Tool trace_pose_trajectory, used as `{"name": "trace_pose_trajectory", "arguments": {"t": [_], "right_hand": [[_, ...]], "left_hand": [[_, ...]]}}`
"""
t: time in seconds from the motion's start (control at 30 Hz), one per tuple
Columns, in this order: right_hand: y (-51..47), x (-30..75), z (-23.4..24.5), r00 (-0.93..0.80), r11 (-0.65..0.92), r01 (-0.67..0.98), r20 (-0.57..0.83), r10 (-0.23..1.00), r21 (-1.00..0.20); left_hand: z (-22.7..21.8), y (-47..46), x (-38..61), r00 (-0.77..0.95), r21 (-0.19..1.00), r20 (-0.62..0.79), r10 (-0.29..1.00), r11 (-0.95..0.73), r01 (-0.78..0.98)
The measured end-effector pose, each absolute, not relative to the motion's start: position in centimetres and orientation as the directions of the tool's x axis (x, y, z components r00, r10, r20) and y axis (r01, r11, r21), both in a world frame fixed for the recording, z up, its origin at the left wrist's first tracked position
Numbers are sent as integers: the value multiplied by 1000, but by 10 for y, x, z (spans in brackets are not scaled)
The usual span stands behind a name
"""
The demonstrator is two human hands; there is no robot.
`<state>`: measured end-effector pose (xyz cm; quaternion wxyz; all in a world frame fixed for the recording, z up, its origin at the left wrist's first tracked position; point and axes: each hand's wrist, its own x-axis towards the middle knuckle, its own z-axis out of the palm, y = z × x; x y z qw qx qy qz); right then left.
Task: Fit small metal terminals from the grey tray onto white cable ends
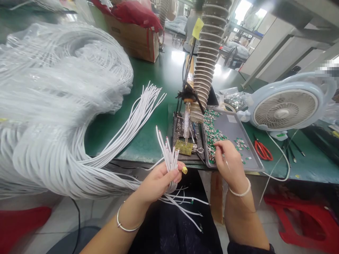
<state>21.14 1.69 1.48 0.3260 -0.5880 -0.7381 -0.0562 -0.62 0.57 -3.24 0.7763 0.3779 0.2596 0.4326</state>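
Observation:
My left hand [162, 178] is closed around a bundle of white cables [171, 155], whose stripped tips point up and show small reddish ends. A small yellow piece [184, 170] sits by its fingertips. Below that hand, several loose cable ends [185, 204] hang over my lap, some with small green boards on them. My right hand [229, 162] reaches into the grey tray [250, 150], its fingers pinched at the pile of small green-and-silver connectors [212, 134]. What lies between those fingertips is hidden. A soldering iron [186, 120] points down on its stand over a yellowish sponge [184, 147].
A large plastic-wrapped coil of white cable [66, 70] covers the left of the green bench [148, 70]. A ribbed extraction hose [209, 53] hangs behind the iron. Right of the tray lie red-handled pliers [262, 150] and a fan [284, 109]. A cardboard box [132, 38] stands behind.

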Motion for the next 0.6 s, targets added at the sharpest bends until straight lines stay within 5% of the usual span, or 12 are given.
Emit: {"name": "trace_pose_trajectory", "arguments": {"t": [0.43, 0.6], "right_hand": [[-8, 170, 11, -55, 492, 692, 640, 766, -529], [-10, 156, 8, -26, 524, 619, 652, 758, -585]], "left_hand": [[-16, -2, 5, 289, 865, -232, 929, 333, -376], [-13, 3, 8, 231, 894, -193, 953, 268, -358]]}}
